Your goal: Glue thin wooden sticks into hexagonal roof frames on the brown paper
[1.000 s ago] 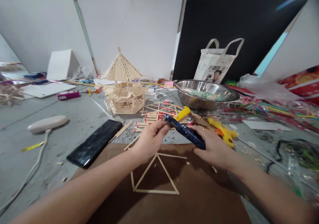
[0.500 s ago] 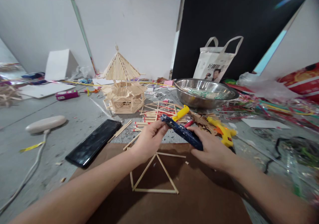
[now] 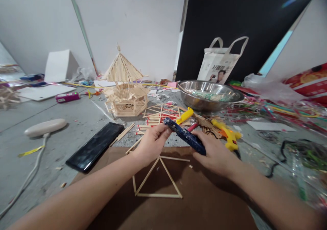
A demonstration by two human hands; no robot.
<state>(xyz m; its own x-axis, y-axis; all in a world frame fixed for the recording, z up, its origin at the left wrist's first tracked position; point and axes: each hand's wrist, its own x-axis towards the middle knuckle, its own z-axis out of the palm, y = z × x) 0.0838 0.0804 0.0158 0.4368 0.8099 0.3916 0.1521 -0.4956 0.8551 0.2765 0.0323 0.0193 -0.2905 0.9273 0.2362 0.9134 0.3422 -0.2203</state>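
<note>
My right hand [image 3: 213, 151] is closed around a dark blue hand tool [image 3: 187, 136] with a worn, white-flecked far end; its exact kind I cannot tell. My left hand [image 3: 153, 141] pinches at that end, thumb and fingers together; whatever is between them is hidden. Below the hands, thin wooden sticks [image 3: 158, 195] form a triangle with extra sticks branching from its corners, flat on a brown board [image 3: 204, 199]. Just beyond the hands lie red-tipped wooden sticks [image 3: 150, 122], and a stick frame [image 3: 161, 112] rests over them.
A stick-built pavilion model [image 3: 125, 100] stands behind. To the left are a black phone [image 3: 94, 148] and a white corded device [image 3: 46, 127]. On the right, a yellow glue gun [image 3: 231, 138] lies before a steel bowl [image 3: 209, 104]. A yellow-handled tool [image 3: 185, 115] is close behind my hands.
Almost nothing differs. My right hand and the blue tool have shifted very slightly left, along with a small drift of the whole view.
</note>
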